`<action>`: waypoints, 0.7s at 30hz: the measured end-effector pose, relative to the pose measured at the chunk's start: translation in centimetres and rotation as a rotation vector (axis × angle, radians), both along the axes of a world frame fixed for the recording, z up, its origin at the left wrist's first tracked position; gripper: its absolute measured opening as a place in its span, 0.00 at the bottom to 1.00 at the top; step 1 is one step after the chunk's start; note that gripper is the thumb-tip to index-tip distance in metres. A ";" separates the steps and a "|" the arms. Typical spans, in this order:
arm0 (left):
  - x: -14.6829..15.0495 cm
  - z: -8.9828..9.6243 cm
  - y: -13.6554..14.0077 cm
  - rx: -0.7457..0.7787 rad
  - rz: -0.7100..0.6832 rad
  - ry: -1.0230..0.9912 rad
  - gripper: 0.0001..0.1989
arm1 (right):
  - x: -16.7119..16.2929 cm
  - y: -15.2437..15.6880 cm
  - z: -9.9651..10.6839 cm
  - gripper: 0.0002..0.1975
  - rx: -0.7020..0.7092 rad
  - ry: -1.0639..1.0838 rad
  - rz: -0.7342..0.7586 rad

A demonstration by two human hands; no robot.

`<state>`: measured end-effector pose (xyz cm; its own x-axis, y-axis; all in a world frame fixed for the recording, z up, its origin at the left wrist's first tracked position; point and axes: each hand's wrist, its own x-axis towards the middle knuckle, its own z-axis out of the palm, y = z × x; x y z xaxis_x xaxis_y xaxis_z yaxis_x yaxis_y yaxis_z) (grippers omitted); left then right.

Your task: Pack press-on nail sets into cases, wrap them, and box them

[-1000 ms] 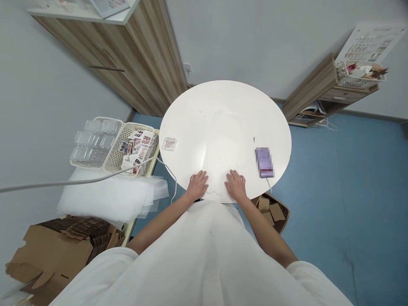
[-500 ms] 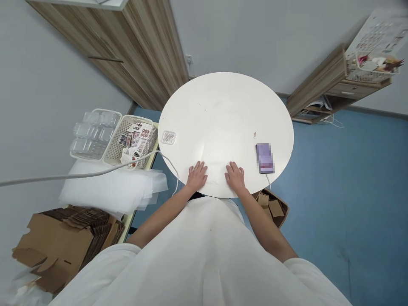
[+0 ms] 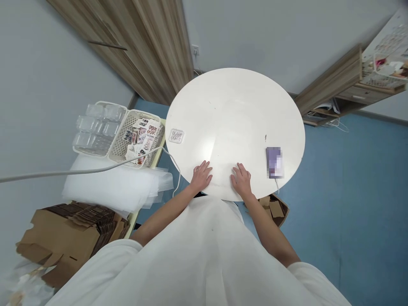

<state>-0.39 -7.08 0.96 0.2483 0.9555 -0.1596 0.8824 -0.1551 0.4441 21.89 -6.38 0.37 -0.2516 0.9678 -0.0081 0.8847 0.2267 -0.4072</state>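
Both palms rest near the front edge of a round white table (image 3: 236, 106). My left hand (image 3: 201, 176) lies flat, fingers stretched out, holding nothing. My right hand (image 3: 241, 180) lies the same way a little to the right, also with nothing in it. At the table's left edge sits a small clear plastic case (image 3: 176, 136) with several small pieces inside, beyond my left hand. To the right of my right hand lies a phone (image 3: 274, 162), its screen blurred, with a white cable (image 3: 277, 185) running off the edge.
On the left stand a basket of clear plastic boxes (image 3: 98, 127) and a basket of small printed cards (image 3: 140, 140). Below them are white translucent sheets (image 3: 111, 182) and flattened cardboard boxes (image 3: 60, 238). An open carton (image 3: 276, 208) sits on the floor; a grey cable (image 3: 79, 172) crosses the left side.
The whole view has shifted slightly, so the table and phone appear further right. Both hands stay flat on the table. The phone's screen picture differs.
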 end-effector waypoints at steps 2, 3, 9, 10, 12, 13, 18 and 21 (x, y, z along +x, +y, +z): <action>-1.8 0.2 0.7 0.024 0.064 -0.043 0.17 | -1.7 0.6 0.5 0.16 0.031 0.038 0.015; -3.0 0.2 1.2 0.038 0.114 -0.062 0.17 | -2.9 1.1 0.7 0.16 0.037 0.059 0.038; -11.3 0.4 5.2 0.046 0.508 -0.187 0.19 | -11.9 5.6 1.2 0.17 -0.117 0.213 0.203; -12.4 0.4 5.9 0.041 0.552 -0.223 0.20 | -13.4 6.4 1.1 0.17 -0.160 0.247 0.203; -14.2 0.2 7.3 0.029 0.605 -0.298 0.22 | -16.2 8.0 0.9 0.18 -0.242 0.325 0.150; -14.9 0.1 7.9 0.019 0.620 -0.331 0.23 | -17.5 8.8 0.8 0.19 -0.286 0.367 0.107; -16.7 -0.4 10.1 -0.094 0.639 -0.421 0.26 | -22.2 11.4 0.6 0.26 -0.535 0.588 -0.107; -17.0 -0.7 10.5 -0.123 0.623 -0.428 0.26 | -23.9 11.8 0.6 0.28 -0.594 0.668 -0.143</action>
